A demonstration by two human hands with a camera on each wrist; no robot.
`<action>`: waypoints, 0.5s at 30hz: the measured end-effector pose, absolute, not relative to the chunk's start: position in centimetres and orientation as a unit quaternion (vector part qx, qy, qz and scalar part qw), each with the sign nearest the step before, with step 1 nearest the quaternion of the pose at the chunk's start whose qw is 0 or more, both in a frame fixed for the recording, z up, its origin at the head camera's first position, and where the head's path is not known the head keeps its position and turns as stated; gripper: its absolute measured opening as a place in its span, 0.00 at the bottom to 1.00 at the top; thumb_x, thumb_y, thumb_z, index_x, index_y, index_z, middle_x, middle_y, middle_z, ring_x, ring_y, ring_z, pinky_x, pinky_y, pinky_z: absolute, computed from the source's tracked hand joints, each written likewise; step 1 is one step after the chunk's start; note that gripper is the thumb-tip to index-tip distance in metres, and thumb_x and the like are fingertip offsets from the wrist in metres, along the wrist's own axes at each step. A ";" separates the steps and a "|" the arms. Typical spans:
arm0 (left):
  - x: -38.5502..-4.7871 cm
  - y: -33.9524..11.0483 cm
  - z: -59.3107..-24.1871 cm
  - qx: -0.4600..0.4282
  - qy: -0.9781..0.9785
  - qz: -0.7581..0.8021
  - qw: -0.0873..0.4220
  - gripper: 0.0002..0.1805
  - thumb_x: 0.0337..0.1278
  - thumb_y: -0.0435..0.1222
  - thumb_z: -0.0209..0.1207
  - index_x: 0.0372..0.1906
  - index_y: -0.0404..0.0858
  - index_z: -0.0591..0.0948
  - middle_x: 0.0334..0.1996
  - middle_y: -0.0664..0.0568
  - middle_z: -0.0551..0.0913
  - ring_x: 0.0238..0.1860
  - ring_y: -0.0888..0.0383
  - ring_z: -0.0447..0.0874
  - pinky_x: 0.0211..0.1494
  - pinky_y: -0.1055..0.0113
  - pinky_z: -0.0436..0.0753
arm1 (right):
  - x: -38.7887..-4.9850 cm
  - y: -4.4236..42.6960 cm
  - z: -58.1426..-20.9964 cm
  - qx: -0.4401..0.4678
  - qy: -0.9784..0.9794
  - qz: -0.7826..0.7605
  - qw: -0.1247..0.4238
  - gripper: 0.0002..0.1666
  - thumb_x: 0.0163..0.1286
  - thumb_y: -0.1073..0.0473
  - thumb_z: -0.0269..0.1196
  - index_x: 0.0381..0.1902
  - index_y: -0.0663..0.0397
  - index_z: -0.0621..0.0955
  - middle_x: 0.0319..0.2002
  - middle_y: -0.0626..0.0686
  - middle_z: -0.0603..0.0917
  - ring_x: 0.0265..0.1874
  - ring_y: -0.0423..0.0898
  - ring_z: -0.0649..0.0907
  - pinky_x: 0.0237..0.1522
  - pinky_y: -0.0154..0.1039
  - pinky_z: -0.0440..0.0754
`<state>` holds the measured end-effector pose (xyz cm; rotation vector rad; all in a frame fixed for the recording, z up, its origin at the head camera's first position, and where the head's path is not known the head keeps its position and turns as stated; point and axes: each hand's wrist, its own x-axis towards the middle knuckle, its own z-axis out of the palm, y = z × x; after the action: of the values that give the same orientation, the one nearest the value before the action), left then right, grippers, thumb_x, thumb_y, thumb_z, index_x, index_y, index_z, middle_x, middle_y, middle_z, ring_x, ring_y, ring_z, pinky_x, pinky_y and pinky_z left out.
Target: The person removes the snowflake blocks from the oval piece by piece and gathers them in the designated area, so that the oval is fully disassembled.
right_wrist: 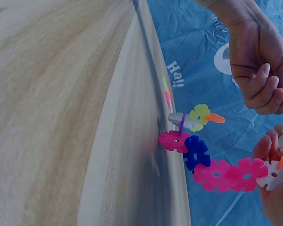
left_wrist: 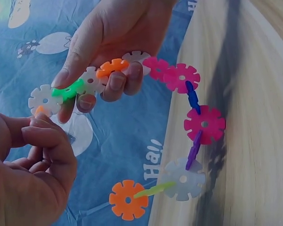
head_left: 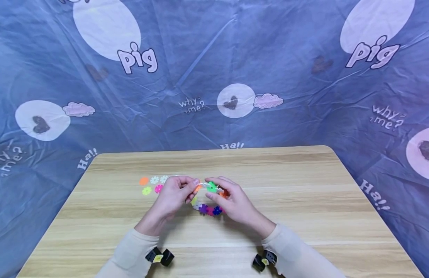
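Observation:
A chain of notched plastic snowflake discs hangs between the two hands above the table. My left hand [head_left: 173, 199] pinches a small orange disc [left_wrist: 42, 111] at one end, where it meets a white disc [left_wrist: 40, 100]. My right hand [head_left: 236, 200] grips the chain with thumb and fingers around a green disc [head_left: 212, 187]; its curled fingers also pass along a white and an orange disc [left_wrist: 112, 68]. From there the chain loops down through pink discs [right_wrist: 217, 175], a blue disc [right_wrist: 196, 153], purple and pale discs, a yellow one and a loose-ended orange disc [left_wrist: 128, 200].
On the wooden table [head_left: 304, 224], left of the hands, lie loose discs: an orange disc [head_left: 143, 181], a yellow-green disc [head_left: 146, 190], a pink disc [head_left: 158, 188] and white discs [head_left: 154, 180]. A blue printed cloth [head_left: 207, 58] hangs behind the table.

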<state>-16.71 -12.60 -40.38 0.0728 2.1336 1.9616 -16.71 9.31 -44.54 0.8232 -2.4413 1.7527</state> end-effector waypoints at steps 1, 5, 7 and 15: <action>-16.7 -12.6 -40.3 0.028 0.731 0.671 0.123 0.11 0.81 0.31 0.58 0.41 0.25 0.83 0.23 0.56 0.80 0.22 0.65 0.73 0.26 0.74 0.72 | -16.7 9.3 -44.5 0.265 -0.783 0.562 0.013 0.25 0.77 0.59 0.69 0.69 0.55 0.82 0.50 0.50 0.87 0.43 0.40 0.83 0.44 0.33 0.86; -16.7 -12.7 -40.2 0.043 0.734 0.665 0.129 0.12 0.82 0.32 0.56 0.43 0.24 0.82 0.23 0.56 0.79 0.23 0.65 0.73 0.26 0.74 0.72 | -16.8 9.3 -44.5 0.266 -0.784 0.560 0.013 0.25 0.77 0.58 0.69 0.69 0.53 0.83 0.50 0.50 0.88 0.44 0.41 0.83 0.45 0.33 0.86; -16.7 -12.7 -40.1 0.050 0.737 0.661 0.135 0.13 0.83 0.32 0.55 0.43 0.24 0.81 0.24 0.55 0.78 0.23 0.65 0.73 0.26 0.75 0.72 | -16.8 9.3 -44.4 0.269 -0.786 0.556 0.017 0.25 0.76 0.58 0.69 0.69 0.52 0.83 0.50 0.49 0.88 0.45 0.40 0.83 0.46 0.33 0.85; -16.7 -12.9 -40.8 0.053 0.706 0.694 0.131 0.10 0.82 0.32 0.56 0.43 0.28 0.83 0.25 0.56 0.80 0.25 0.65 0.76 0.30 0.75 0.78 | -16.9 9.3 -44.4 0.271 -0.780 0.563 0.030 0.24 0.76 0.59 0.70 0.68 0.52 0.83 0.46 0.50 0.86 0.37 0.39 0.80 0.37 0.32 0.83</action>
<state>-16.74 -12.85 -40.79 0.1546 2.0513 2.0143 -16.92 9.33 -44.37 0.8355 -2.4060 1.7356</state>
